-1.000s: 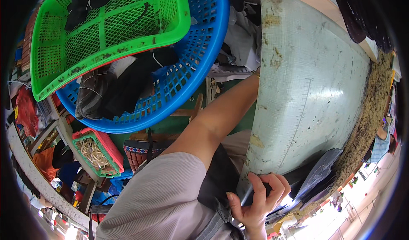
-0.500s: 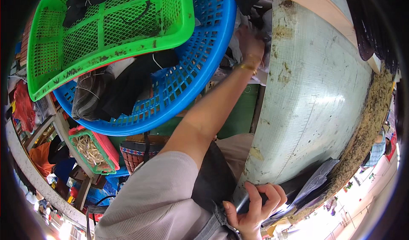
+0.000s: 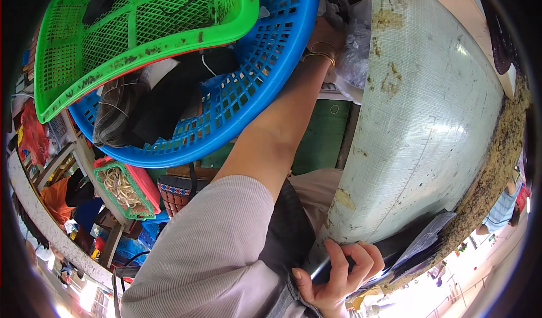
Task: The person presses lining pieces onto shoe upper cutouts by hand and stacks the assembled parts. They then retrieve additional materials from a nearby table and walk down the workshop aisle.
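My left arm stretches away to the far side, passing along the right rim of a blue plastic basket (image 3: 265, 112). My left hand (image 3: 329, 34), with gold-coloured bangles at its wrist, is among crumpled clear plastic bags (image 3: 357, 47); its fingers are hidden. At the near corner of a pale, worn tabletop (image 3: 418, 120), my right hand (image 3: 344, 273) has its fingers curled over the edge and its thumb on the near side. Beside that hand lie dark flat pieces and a clear plastic sleeve (image 3: 422, 240).
A green mesh basket (image 3: 169, 53) sits on the blue one, over dark bundles tied with string (image 3: 113, 115). Lower left, a small basket (image 3: 148, 196) holds pale loops near a patterned bag (image 3: 176, 195). A pale board (image 3: 451, 13) crosses the table's far end.
My left hand has moved farther away, beside the blue basket's rim, leaving more of the clear plastic bags showing. My right hand keeps its place at the table corner.
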Demonstrator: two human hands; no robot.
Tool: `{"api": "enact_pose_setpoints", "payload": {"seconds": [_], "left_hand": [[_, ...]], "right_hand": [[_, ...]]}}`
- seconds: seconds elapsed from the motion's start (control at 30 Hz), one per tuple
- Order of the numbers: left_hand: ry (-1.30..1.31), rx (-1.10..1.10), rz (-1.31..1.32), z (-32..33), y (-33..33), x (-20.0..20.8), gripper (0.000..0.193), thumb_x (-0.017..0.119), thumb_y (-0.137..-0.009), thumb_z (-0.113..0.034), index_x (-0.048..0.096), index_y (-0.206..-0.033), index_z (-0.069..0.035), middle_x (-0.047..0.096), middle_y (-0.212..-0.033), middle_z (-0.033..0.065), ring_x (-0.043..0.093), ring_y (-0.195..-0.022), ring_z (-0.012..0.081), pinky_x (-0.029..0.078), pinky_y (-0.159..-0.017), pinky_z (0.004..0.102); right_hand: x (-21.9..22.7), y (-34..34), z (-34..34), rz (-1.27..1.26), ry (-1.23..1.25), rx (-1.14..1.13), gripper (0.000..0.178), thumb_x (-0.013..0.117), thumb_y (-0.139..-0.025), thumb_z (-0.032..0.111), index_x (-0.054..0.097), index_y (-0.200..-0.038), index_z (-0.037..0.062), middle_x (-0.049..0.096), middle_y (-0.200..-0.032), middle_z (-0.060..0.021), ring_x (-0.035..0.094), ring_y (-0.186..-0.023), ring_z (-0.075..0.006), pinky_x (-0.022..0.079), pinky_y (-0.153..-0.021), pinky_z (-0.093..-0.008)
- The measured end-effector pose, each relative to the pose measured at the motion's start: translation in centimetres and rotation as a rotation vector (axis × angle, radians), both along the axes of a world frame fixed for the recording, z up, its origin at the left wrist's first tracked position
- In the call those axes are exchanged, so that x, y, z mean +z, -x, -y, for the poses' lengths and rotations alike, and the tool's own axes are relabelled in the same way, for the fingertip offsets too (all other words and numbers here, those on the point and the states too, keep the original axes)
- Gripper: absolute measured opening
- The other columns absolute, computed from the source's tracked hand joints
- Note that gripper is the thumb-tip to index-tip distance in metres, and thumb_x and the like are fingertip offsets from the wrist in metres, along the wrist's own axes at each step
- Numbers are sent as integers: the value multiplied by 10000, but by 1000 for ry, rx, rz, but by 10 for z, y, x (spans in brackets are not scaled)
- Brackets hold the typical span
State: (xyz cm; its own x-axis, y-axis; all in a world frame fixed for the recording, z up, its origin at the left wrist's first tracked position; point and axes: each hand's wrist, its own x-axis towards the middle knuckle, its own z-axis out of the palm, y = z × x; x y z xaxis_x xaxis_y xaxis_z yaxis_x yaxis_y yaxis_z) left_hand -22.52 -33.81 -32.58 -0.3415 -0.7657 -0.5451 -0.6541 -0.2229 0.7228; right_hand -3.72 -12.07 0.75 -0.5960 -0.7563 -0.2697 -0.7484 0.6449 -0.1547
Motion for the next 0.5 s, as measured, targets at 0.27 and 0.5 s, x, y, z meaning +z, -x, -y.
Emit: {"api": "enact_pose_setpoints", "payload": {"seconds": [0.27, 0.5], "left_hand": [[342, -5, 156, -23, 11, 3, 456, 508, -851, -355, 473, -1226, -98, 505, -1203, 117, 427, -1120, 292, 338, -913, 471], [154, 32, 162, -34, 29, 12, 493, 534, -827, -259, 441, -1273, -70, 402, -1342, 135, 309, -1290, 335, 305, -1005, 499]], "right_hand": [[-1, -2, 1, 10, 7, -7, 595, 608, -728, 608, 629, -943, 54, 410, -945, -94, 374, -940, -308, 338, -810, -446], [1, -2, 2, 33, 0, -22, 608, 605, -713, 622, 631, -930, 54, 407, -939, -94, 373, -943, -309, 332, -822, -446]]}}
